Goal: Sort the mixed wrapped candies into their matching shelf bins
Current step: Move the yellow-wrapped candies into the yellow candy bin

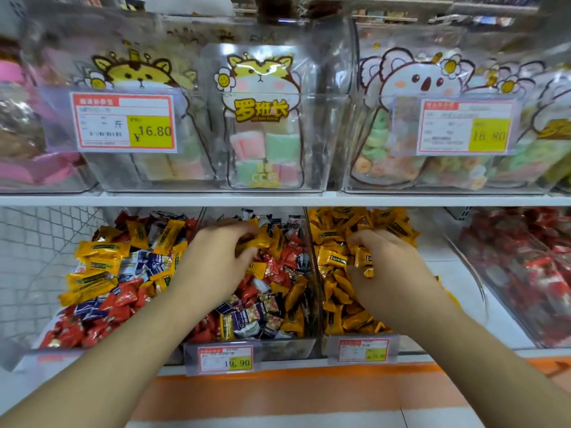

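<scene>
Mid-sort. My left hand (216, 257) pinched yellow candy (255, 242) atop mixed bin (253, 344). Right hand (380, 261), grip clamped on several yellow candies (361, 257), was over yellow bin (340, 332). Next, I judged: let right's handful go, carry left's piece across divider (310, 242).

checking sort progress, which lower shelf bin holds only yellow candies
The bin under the right hand: the yellow-candy bin, right of the divider. The middle bin under the left hand mixes red, yellow and dark wrappers; the far-right bin holds red.
</scene>
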